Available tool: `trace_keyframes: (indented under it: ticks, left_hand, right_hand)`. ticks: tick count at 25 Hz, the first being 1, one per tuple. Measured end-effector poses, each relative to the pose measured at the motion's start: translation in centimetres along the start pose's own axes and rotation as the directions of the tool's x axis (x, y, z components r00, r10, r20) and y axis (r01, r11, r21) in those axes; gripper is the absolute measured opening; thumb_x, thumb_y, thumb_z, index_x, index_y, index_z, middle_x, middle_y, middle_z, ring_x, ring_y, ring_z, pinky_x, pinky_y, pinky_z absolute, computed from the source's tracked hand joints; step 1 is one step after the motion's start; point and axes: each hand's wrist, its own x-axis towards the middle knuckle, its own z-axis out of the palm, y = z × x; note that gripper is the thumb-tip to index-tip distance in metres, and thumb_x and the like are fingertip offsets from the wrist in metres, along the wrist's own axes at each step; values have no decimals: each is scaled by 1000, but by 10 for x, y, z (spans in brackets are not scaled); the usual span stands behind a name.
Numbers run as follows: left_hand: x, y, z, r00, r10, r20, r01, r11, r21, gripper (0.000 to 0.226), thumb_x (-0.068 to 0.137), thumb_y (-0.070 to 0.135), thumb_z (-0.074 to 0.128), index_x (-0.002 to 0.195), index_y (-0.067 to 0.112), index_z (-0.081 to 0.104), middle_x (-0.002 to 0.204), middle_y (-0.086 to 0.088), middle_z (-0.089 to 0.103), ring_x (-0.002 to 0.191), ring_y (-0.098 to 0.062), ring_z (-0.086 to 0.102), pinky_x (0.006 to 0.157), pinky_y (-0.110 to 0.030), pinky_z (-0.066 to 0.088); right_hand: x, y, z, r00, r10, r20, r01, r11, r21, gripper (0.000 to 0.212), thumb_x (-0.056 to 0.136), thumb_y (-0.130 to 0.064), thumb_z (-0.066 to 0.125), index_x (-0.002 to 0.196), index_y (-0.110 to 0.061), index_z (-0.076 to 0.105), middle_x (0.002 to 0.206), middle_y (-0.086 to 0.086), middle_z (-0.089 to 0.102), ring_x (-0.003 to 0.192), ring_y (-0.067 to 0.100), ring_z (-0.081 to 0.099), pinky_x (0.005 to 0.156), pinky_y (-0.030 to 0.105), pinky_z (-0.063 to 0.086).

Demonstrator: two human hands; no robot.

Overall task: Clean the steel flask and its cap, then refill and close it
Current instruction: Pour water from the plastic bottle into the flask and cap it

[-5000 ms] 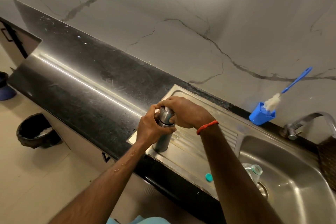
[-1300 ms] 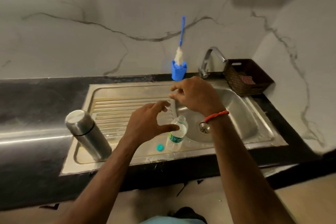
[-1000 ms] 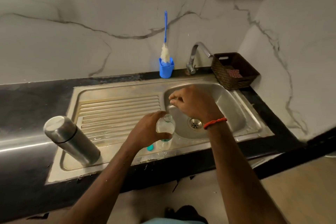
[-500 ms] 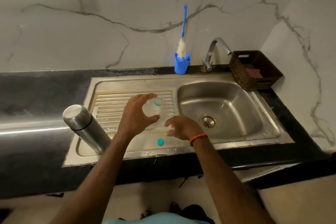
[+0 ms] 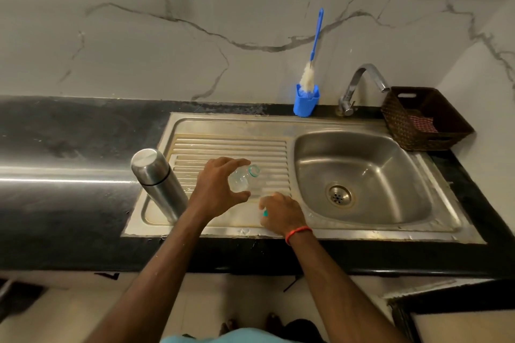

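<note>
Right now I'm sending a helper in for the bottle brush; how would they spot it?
Start at the steel sink and look to the black counter strip behind it. Left of the tap stands a blue holder with the bottle brush upright inside: white bristles, long blue handle.

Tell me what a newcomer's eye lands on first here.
First, the left hand holding a clear plastic bottle over the ribbed drainboard, while the right hand pinches its teal cap near the front edge. Next, the capped steel flask standing at the drainboard's left end, and the blue bottle brush in its holder beside the tap.
</note>
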Motion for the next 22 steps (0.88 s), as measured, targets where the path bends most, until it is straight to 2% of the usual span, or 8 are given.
trace_keyframes:
  ticks: [3,4,6,8,12,16,19,22]
  left_hand:
    - [-1,0,1,1000,7,14,-7,1000,17,76,68,37,90,137,35,58,129,4,62,119,-20,48,98,-41,45]
    - [-2,0,2,1000,3,21,-4,1000,15,77,69,37,90,139,34,57,130,4,62,120,-20,47,98,-39,45]
    - [-2,0,4,999,-11,41,12,1000,-3,77,70,39,89,139,34,57,129,3,61,119,-20,47,96,-36,45]
    - [-2,2,4,998,-21,57,23,999,-28,78,69,40,89,140,33,57,126,3,63,114,-18,51,94,-36,49]
    - [-2,7,1,998,8,65,-5,998,-60,79,71,36,90,142,26,57,125,2,63,109,-16,56,93,-35,51]
    - [-3,7,-2,997,44,63,-44,999,-8,79,75,39,87,146,26,54,132,2,60,116,-16,52,94,-28,45]
    - [-3,6,-5,997,46,56,-45,999,-13,77,76,39,87,144,26,55,130,0,61,113,-16,52,94,-29,46]
    - [-5,5,-6,998,43,43,-42,999,-26,76,76,38,87,144,25,56,131,-2,62,113,-18,53,95,-30,47]
  right_hand:
    - [-2,-6,-38,974,72,-216,3,944,329,25,81,-22,71,106,-21,74,103,3,72,87,14,67,80,28,58]
    - [-2,-8,-56,961,68,-267,63,891,450,24,80,-16,74,104,-18,75,100,4,73,81,11,67,75,26,60]
    - [-5,-12,-93,943,-2,-334,199,806,558,24,79,-7,77,102,-14,75,101,1,72,80,7,68,70,19,59]
    - [-9,-16,-121,932,-110,-344,297,776,556,28,79,-4,78,104,-15,75,105,-4,69,86,10,69,75,17,58]
    - [-8,-21,-132,901,-322,-292,413,844,344,31,77,-3,82,107,-10,76,103,-3,71,84,3,64,78,5,50]
    - [-3,-24,-128,888,-377,-261,440,862,252,36,73,-8,85,108,-10,75,108,7,73,96,9,64,79,3,47]
    - [-2,-29,-129,882,-396,-255,459,844,278,36,73,-13,86,106,-6,75,98,10,73,83,8,64,75,1,48]
    - [-2,-35,-129,892,-375,-253,439,852,285,35,76,-25,85,102,-4,76,74,5,70,60,12,61,61,11,51]
